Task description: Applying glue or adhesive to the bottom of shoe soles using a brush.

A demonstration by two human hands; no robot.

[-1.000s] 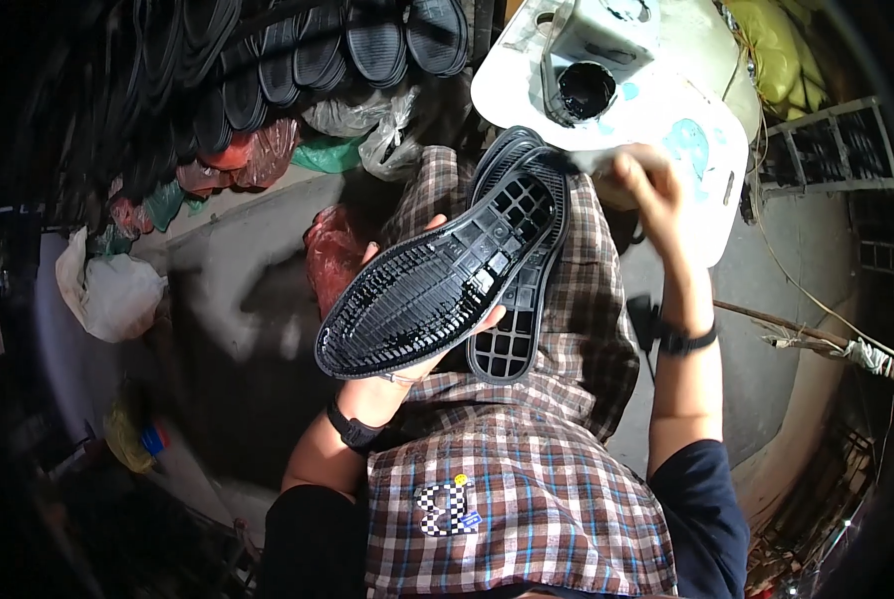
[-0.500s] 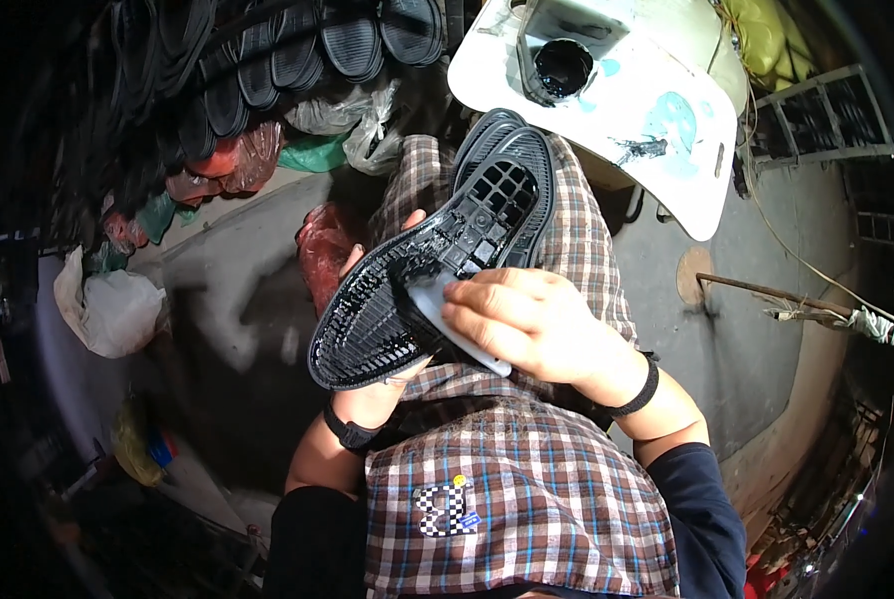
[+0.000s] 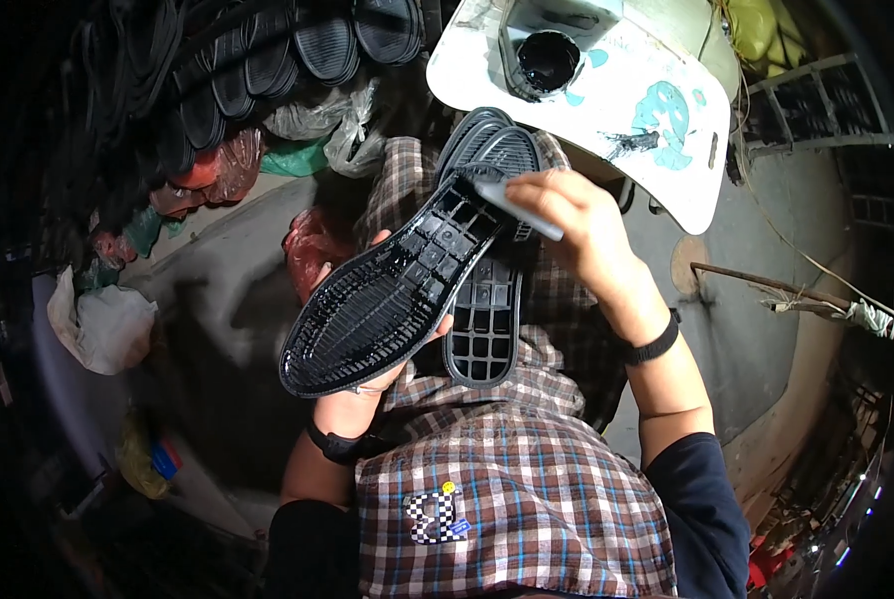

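Observation:
My left hand [image 3: 375,383] grips a black shoe sole [image 3: 372,295] from underneath, its fingertips showing at both edges. The sole lies tilted, inner side up, with a wet shine over its ribbed front and a grid of hollows toward the heel. In my right hand [image 3: 579,215] is a brush with a pale grey handle [image 3: 523,208], held at the heel end; its bristles are dark and hard to make out. Under the held sole, more black soles rest across my lap, a gridded one [image 3: 483,339] nearest me and ribbed ones [image 3: 512,150] farther off.
Ahead stands a small white table [image 3: 706,185] with black smears, bearing a container of black liquid [image 3: 547,62]. Stacks of black soles [image 3: 325,45] fill the far left. Plastic bags [image 3: 107,314] lie on the left; a rod [image 3: 766,287] juts in from the right.
My right hand has moved the brush away from me, from the sole's middle to its heel end. The held sole has shifted slightly left and nearer, uncovering the gridded sole on my lap.

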